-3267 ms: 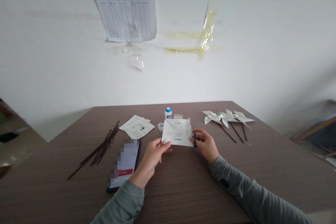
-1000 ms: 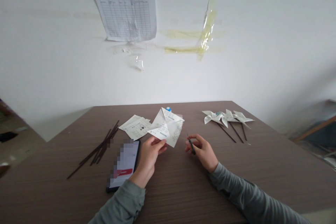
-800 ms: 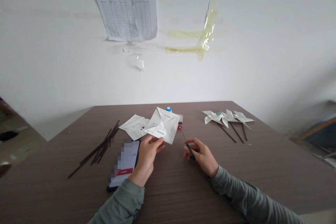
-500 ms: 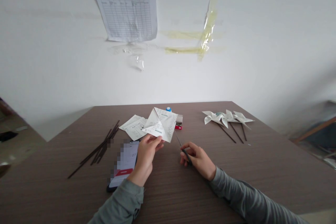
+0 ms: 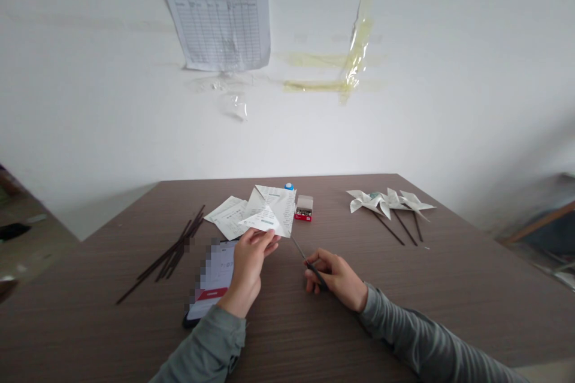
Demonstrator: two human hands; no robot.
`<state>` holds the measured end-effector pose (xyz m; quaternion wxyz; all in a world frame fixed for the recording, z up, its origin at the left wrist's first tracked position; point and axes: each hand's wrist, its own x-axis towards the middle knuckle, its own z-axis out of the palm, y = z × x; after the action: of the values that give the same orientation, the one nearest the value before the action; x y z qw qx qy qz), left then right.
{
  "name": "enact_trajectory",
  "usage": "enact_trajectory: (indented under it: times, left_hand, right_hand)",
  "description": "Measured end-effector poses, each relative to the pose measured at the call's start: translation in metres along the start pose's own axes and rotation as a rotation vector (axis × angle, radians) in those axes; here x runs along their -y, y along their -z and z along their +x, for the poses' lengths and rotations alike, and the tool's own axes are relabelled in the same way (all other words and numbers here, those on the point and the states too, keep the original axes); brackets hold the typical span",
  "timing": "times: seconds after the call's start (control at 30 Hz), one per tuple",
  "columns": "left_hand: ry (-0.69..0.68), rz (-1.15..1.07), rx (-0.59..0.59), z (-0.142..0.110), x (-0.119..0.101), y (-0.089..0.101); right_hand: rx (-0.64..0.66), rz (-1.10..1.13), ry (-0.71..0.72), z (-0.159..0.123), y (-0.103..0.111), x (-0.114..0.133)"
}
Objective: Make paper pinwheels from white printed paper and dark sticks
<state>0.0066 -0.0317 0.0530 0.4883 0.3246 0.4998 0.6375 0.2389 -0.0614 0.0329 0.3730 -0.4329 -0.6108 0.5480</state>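
My left hand (image 5: 251,260) pinches the near edge of a square sheet of printed paper (image 5: 272,209), holding it above the table. Slits run in from some of the sheet's corners. In my right hand (image 5: 335,275) is a pair of scissors (image 5: 315,275), its dark handles in my fingers and its blades pointing up toward the paper's near right corner. Whether the blade tips touch the paper, I cannot tell. Behind the held sheet lie more printed papers (image 5: 227,218), partly covered by it.
Dark sticks (image 5: 173,254) lie at the left, beside a phone (image 5: 209,287). A small red box (image 5: 304,209) stands open behind the scissors, near a blue-and-white round item (image 5: 288,187). Paper pinwheels (image 5: 389,200) on sticks rest at the right. The wall (image 5: 314,143) rises behind the table.
The held paper has shifted slightly left, uncovering more of the red box. My right hand and the scissors have moved a little left and down.
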Motion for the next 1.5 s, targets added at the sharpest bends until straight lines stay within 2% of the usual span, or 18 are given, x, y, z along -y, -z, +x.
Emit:
enact_trajectory:
  times: [0.13,0.4,0.63,0.83,1.07,1.5]
  left_hand:
    - [-0.008,0.012,0.0,0.001,0.0,0.0]
    - [-0.013,-0.034,-0.004,0.001,0.0,0.001]
    - [-0.013,-0.018,0.0,0.001,0.001,0.001]
    - [-0.007,-0.025,-0.009,0.001,0.0,0.001]
    - [-0.009,-0.026,-0.017,0.002,0.001,0.001]
    - [-0.01,-0.015,-0.001,0.003,0.002,0.002]
  right_hand:
    - [0.032,0.02,0.011,0.003,0.0,-0.004]
    - [0.0,0.045,0.001,0.0,-0.001,-0.004]
    - [0.065,0.037,0.011,0.006,0.002,-0.012]
    - [0.011,0.043,0.015,0.001,0.0,-0.005]
    - [0.033,0.022,-0.024,0.002,0.0,-0.002]
    - [0.037,0.038,-0.005,0.004,0.0,-0.006]
